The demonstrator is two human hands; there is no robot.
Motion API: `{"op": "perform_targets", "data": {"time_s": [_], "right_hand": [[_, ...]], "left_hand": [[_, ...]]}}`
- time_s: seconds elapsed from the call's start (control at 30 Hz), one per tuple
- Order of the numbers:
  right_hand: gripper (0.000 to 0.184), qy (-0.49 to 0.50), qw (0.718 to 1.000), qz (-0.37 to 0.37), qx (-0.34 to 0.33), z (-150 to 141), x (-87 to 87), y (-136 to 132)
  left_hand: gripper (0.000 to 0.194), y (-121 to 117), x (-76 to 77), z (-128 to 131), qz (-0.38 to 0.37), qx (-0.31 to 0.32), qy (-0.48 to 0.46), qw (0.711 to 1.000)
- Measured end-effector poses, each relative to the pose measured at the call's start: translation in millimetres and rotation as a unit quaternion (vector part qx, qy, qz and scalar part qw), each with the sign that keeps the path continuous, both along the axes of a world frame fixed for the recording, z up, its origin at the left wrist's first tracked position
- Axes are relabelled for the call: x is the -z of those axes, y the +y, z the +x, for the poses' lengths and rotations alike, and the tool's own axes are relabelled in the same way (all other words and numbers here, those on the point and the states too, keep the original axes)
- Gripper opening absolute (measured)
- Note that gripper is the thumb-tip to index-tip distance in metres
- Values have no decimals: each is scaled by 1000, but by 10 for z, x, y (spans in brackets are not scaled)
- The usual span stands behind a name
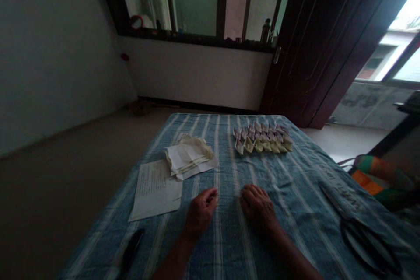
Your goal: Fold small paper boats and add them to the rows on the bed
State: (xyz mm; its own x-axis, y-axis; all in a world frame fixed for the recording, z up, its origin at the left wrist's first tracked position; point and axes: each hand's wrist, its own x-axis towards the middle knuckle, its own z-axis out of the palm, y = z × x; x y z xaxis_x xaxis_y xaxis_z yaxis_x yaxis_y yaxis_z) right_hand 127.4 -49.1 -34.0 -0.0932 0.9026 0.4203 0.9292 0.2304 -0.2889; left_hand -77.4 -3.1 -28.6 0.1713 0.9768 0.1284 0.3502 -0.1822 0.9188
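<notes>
My left hand [201, 211] rests on the striped cloth with its fingers curled in and the thumb against them; nothing shows in it. Opposite, my right hand [258, 206] lies knuckles up, its fingers bent under and closed, with no object visible. Beyond my left hand sits a loose pile of white and yellowish paper sheets [189, 154]. It partly covers a printed sheet of paper [157, 192]. Farther off, past my right hand, stand rows of small folded paper pieces [262, 138] with pointed tips, white behind and yellowish in front.
Large black-handled scissors [361, 238] lie at the right, blades pointing away. A dark knife-like object [131, 249] is at the near left. The blue striped cloth [226, 153] covers the table. A colourful bundle [374, 175] stands beyond the right edge, near a dark door [305, 48].
</notes>
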Motion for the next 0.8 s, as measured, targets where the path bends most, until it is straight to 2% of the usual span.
{"op": "perform_targets", "data": {"time_s": [0.2, 0.8], "right_hand": [[10, 14, 1000, 2, -1, -12, -21, 2], [9, 24, 1000, 17, -3, -2, -5, 15]], "left_hand": [[36, -15, -26, -2, -18, 5, -5, 1000], [34, 3, -9, -11, -2, 8, 18, 1000]]}}
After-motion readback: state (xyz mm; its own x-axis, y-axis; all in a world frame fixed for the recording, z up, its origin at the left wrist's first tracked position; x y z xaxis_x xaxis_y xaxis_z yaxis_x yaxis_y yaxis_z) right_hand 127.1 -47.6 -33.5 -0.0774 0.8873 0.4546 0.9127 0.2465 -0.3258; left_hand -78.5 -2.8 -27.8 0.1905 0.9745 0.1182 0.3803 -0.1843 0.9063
